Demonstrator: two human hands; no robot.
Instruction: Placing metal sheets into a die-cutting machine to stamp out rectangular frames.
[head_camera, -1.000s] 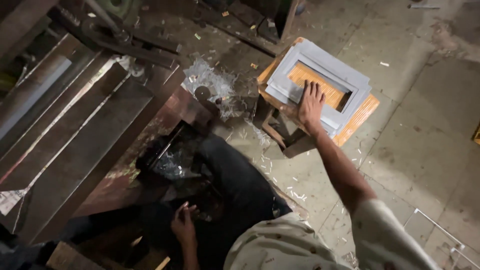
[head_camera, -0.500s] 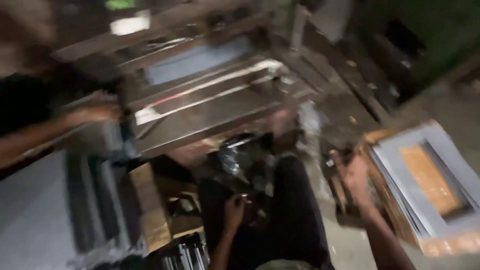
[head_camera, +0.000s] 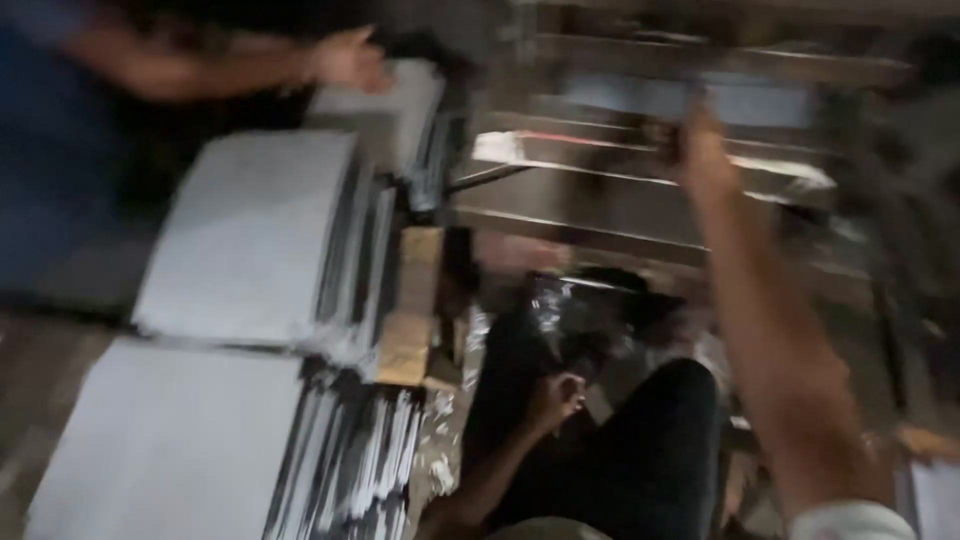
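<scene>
dim and heavily blurred, the workshop is showing a floor crowded with metal stock: long steel bars (head_camera: 640, 190) are lying across the frame from 12 to 2 o'clock, and pale grey sheet stacks (head_camera: 250, 235) are filling the 8 to 11 o'clock side, their dark layered edges facing the centre. a small wooden block (head_camera: 412, 305) is sitting just beside the stacks, at about 9 o'clock from the middle.

the right hand (head_camera: 703, 160) is reaching far up toward 1 o'clock, its forearm stretching across the right of the view, and it is resting at the bars; its grip is too smeared to read, so i cannot tell whether it is clenched or released. the left hand (head_camera: 556, 397) is lying low at 6 o'clock, beside the dark trouser leg (head_camera: 650, 460), with fingers curled in loosely around nothing i can make out.

another person's hand (head_camera: 345, 60) is coming in at 11 o'clock, touching the top of a further grey stack (head_camera: 395, 100).
</scene>
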